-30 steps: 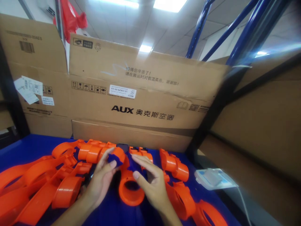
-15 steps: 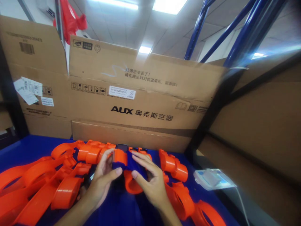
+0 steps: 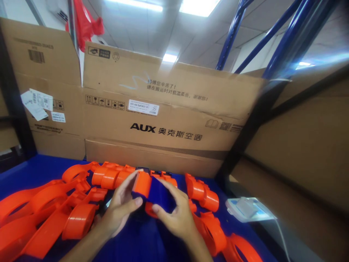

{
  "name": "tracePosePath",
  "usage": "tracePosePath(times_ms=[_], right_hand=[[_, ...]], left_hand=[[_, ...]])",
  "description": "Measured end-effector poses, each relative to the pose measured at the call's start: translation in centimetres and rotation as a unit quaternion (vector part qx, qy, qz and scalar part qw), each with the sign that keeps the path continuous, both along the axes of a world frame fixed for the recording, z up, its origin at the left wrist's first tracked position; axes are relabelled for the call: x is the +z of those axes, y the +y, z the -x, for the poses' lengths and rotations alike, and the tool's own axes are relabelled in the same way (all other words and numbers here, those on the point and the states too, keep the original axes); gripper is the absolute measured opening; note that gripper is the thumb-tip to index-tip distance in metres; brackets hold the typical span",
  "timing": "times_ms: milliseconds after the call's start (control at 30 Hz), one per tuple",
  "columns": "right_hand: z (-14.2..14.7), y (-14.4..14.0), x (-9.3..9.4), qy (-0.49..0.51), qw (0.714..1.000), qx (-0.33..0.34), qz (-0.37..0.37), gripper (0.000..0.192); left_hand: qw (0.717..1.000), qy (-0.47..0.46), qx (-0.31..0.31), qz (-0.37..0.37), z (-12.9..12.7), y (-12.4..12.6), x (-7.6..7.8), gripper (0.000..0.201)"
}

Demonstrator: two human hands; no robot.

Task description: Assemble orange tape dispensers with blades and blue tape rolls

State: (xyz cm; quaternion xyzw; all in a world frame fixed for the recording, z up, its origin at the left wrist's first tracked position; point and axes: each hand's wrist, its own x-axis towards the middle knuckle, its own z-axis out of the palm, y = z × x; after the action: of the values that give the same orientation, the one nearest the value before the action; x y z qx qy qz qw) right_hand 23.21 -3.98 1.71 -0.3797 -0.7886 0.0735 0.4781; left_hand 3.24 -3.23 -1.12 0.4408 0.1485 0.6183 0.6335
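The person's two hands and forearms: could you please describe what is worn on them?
The left hand and right hand wear no gloves. Both forearms are bare, with no sleeve, watch or bracelet visible. No ring shows, though each hand is partly hidden.

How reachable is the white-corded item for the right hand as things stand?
Probably not straight away: the right hand is on the blue part, and orange pieces lie between it and the white-corded item. The way over them looks free.

"AUX" on cardboard (image 3: 109, 123) — "25" on label (image 3: 144, 107)
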Motion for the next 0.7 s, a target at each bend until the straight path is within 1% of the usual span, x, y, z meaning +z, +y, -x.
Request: tracePosePath(times_ms=[67, 133, 267, 333, 400, 600, 700], right_hand=[[0.0, 0.1, 0.0, -0.027, 0.998, -0.025, -0.053, 0.072], [0.1, 0.2, -0.1, -0.057, 0.992, -0.052, -0.102, 0.077], [0.5, 0.2, -0.5, -0.118, 0.975, -0.092, -0.165, 0.072], [0.6, 0.2, -0.7, -0.14, 0.969, -0.099, -0.177, 0.07], [0.6, 0.2, -0.8, -0.15, 0.966, -0.102, -0.182, 0.07], [0.6, 0.2, -0.9, -0.145, 0.965, -0.092, -0.199, 0.072], [0.8, 0.3, -0.9, -0.144, 0.965, -0.095, -0.198, 0.073]], left_hand=[[0.999, 0.021, 0.009, -0.037, 0.1, 0.1, -0.2, 0.064], [0.996, 0.057, 0.041, -0.058, 0.2, 0.3, -0.4, 0.064], [0.982, 0.125, 0.13, -0.058, 0.3, 0.9, -0.3, 0.052], [0.973, 0.147, 0.163, -0.064, 0.2, 1.1, -0.2, 0.045], [0.967, 0.164, 0.181, -0.074, 0.3, 1.2, -0.1, 0.041], [0.948, 0.194, 0.237, -0.083, 0.3, 1.4, 0.1, 0.039], [0.948, 0.19, 0.242, -0.077, 0.2, 1.3, 0.4, 0.039]])
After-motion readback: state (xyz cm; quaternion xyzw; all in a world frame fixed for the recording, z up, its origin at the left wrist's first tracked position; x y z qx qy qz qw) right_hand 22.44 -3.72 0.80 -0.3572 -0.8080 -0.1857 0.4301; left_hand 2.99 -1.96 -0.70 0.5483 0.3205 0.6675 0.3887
